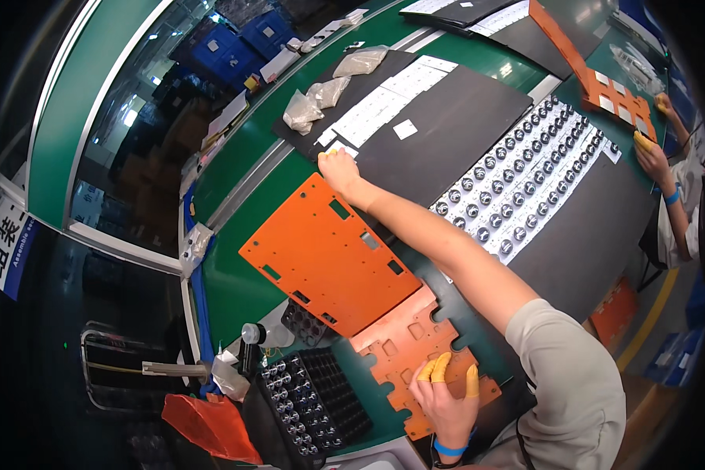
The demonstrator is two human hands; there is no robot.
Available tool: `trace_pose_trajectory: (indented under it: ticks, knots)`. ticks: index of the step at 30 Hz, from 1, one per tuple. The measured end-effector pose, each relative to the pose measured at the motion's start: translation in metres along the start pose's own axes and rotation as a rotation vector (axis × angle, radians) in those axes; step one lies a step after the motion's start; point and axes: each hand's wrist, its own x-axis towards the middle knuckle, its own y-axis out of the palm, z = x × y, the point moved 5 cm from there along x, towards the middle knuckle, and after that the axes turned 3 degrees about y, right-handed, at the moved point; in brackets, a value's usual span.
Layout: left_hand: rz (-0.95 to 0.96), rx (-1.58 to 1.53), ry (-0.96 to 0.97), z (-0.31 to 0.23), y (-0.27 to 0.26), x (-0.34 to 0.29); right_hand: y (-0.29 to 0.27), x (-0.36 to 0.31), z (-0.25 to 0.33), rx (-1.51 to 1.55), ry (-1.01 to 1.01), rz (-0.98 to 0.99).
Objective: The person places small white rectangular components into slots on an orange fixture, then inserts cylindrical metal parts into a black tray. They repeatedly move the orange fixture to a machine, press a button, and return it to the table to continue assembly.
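An orange fixture stands folded open in front of me. Its flat lid (pixel 329 258), pierced with slots and small holes, is raised at an angle. Its lower plate (pixel 407 345) has notched edges and square recesses. My right hand (pixel 339 168) reaches across to the lid's far upper corner, fingers closed on the edge. Over the near part of the lower plate is my left hand (pixel 448 403), with yellow finger cots, a blue wristband and fingers apart. It seems to hold nothing; whether the fingertips touch the plate I cannot tell.
Black tray (pixel 313 399) of small round lens-like parts stands near left, beside a clear bottle (pixel 270 334). Rows of round black parts on white sheets (pixel 517 180) lie right on a black board. Plastic bags (pixel 321 94) lie farther off. A co-worker's hands (pixel 652 153) hold another orange fixture.
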Motion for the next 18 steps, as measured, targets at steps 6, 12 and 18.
trace_pose_trajectory:
  ticks: [6, 12, 18]
  knots:
    - [-0.005, 0.009, 0.005, 0.000, 0.001, 0.000, -0.029, 0.003, -0.016, 0.140, -0.083, -0.128]
    - [-0.005, 0.010, 0.000, -0.004, 0.001, 0.002, -0.038, 0.019, -0.035, 0.095, -0.103, -0.180]
    - [0.007, 0.014, 0.004, -0.001, -0.001, 0.002, -0.014, 0.008, -0.043, 0.072, -0.142, -0.111]
